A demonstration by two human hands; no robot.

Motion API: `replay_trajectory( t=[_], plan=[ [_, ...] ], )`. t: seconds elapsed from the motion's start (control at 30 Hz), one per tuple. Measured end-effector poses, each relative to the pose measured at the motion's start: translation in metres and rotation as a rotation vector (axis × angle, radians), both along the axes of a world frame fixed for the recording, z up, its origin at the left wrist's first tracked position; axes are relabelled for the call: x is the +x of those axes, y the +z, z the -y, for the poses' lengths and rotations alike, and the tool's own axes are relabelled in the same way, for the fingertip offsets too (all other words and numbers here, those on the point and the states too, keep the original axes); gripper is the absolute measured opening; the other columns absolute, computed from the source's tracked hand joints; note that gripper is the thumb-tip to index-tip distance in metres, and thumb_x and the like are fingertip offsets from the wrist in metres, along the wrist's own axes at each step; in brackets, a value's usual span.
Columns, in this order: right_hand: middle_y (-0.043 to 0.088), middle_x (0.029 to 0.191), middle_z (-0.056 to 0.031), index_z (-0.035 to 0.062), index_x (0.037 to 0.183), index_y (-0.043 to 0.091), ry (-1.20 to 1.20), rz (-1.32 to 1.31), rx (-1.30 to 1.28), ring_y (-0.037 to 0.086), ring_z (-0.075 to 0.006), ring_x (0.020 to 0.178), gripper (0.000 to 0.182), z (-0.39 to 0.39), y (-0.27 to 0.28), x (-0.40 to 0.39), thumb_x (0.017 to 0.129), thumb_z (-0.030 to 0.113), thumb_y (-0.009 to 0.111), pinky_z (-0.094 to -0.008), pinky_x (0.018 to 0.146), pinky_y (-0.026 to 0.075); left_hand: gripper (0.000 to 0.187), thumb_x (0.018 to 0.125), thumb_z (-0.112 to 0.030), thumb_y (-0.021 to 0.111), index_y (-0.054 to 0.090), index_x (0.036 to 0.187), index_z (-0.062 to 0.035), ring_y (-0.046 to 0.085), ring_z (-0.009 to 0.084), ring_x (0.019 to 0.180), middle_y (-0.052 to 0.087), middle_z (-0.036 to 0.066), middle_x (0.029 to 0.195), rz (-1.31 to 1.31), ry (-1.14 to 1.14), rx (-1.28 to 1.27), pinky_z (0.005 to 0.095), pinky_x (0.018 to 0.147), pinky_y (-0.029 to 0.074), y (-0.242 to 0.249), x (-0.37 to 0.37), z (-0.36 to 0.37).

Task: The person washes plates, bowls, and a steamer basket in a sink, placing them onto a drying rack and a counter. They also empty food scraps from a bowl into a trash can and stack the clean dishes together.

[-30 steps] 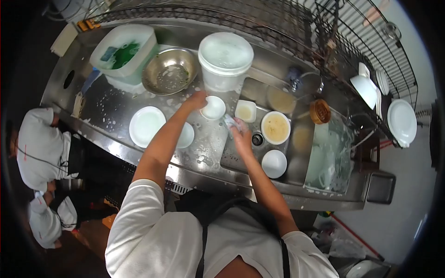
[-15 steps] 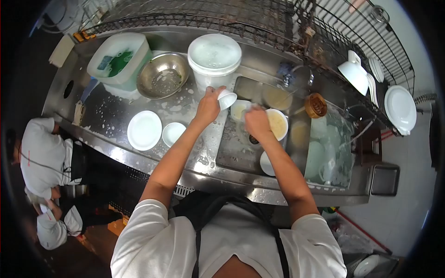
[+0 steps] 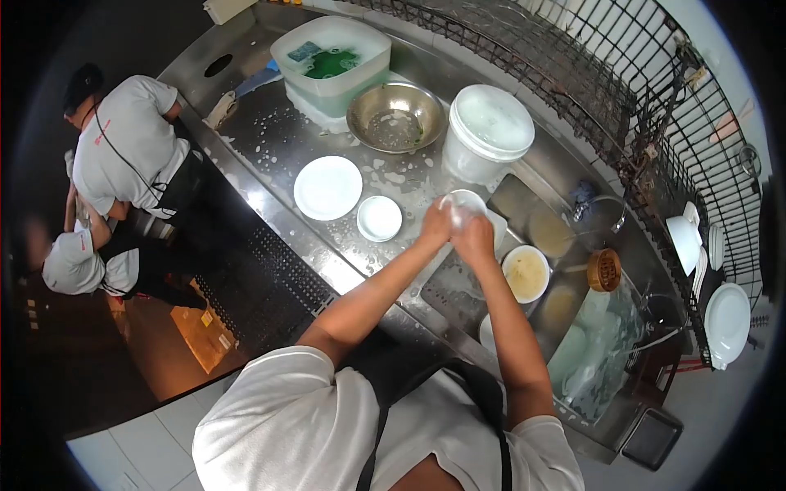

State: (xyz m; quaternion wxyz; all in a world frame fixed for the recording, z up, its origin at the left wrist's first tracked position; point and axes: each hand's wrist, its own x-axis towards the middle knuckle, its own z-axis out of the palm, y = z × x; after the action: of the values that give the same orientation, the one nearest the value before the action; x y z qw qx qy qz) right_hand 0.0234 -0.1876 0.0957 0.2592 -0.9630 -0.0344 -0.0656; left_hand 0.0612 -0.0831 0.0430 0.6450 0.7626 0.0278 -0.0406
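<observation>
My left hand (image 3: 437, 222) is closed on the side of a small white bowl (image 3: 468, 196) held above the sink's left edge. My right hand (image 3: 473, 239) is at the same bowl, its fingers smeared by motion and partly hidden; whether it holds anything does not show. Just right of the hands is a squarish white dish (image 3: 498, 229), partly covered. A round white bowl (image 3: 526, 274) of cloudy yellowish liquid is close to my right forearm. On the steel counter to the left lie a white plate (image 3: 327, 188) and another small white bowl (image 3: 379, 218).
A white bucket (image 3: 491, 123) of sudsy water, a steel bowl (image 3: 396, 119) and a tub (image 3: 332, 61) with green liquid line the back. A water-filled basin (image 3: 594, 352) and wooden-looking ladle (image 3: 604, 270) are at right. Two people (image 3: 135, 151) work at left.
My view has turned left, so the counter appears shifted and rotated. My right hand has moved from beside the squarish dish to the small bowl in my left hand.
</observation>
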Motion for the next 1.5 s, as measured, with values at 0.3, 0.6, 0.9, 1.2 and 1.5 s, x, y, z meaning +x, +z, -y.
replay_trajectory(
  t=[0.3,0.6,0.9,1.2,1.5],
  plan=[
    [0.067,0.11,-0.0115,0.0015,0.104,0.069,-0.06,0.065,1.122,0.064,-0.0237,0.102,0.027,-0.025,0.036,0.022,0.09,0.014,0.05,-0.0384,0.091,0.05,0.027,0.097,-0.019,0.061,0.067,0.111,0.0036,0.066,0.0164,0.082,0.071,0.01,0.098,-0.335,-0.131,-0.307,0.0322,0.074,0.053,0.053,-0.009,-0.06],
    [0.065,0.112,-0.0106,-0.0001,0.119,0.059,-0.595,-0.044,1.623,0.063,-0.0237,0.099,0.039,-0.108,-0.015,0.009,0.101,0.031,0.046,-0.0362,0.09,0.049,0.037,0.101,-0.018,0.053,0.047,0.135,-0.0052,0.067,0.022,0.098,0.065,0.011,0.115,-0.354,0.306,-0.909,0.0361,0.082,0.056,0.032,0.001,-0.06],
    [0.068,0.097,-0.011,-0.0025,0.103,0.065,-0.678,0.122,1.178,0.065,-0.0183,0.086,0.044,-0.052,0.042,0.095,0.099,0.038,0.05,-0.0353,0.076,0.051,0.025,0.092,-0.012,0.057,0.06,0.113,0.0018,0.064,0.0454,0.09,0.066,0.029,0.097,0.153,-0.014,0.554,0.0505,0.075,0.05,0.097,0.013,-0.121],
    [0.07,0.088,-0.0095,0.0038,0.106,0.066,-0.13,-0.27,1.16,0.068,-0.0234,0.078,0.029,-0.032,0.016,0.098,0.094,0.029,0.057,-0.0355,0.069,0.054,0.036,0.09,-0.02,0.062,0.064,0.118,0.0032,0.063,0.0406,0.105,0.066,0.026,0.111,0.226,0.051,0.778,0.0463,0.093,0.048,-0.009,0.022,-0.214],
    [0.067,0.105,-0.0271,0.0016,0.112,0.066,-0.282,-0.315,0.654,0.065,-0.0419,0.103,0.038,-0.142,-0.093,0.022,0.086,0.03,0.063,-0.0492,0.088,0.05,0.044,0.098,-0.024,0.054,0.052,0.131,0.004,0.057,0.0266,0.113,0.058,0.018,0.127,-0.039,0.235,-0.036,0.037,0.099,0.044,-0.1,0.035,-0.199]
  ],
)
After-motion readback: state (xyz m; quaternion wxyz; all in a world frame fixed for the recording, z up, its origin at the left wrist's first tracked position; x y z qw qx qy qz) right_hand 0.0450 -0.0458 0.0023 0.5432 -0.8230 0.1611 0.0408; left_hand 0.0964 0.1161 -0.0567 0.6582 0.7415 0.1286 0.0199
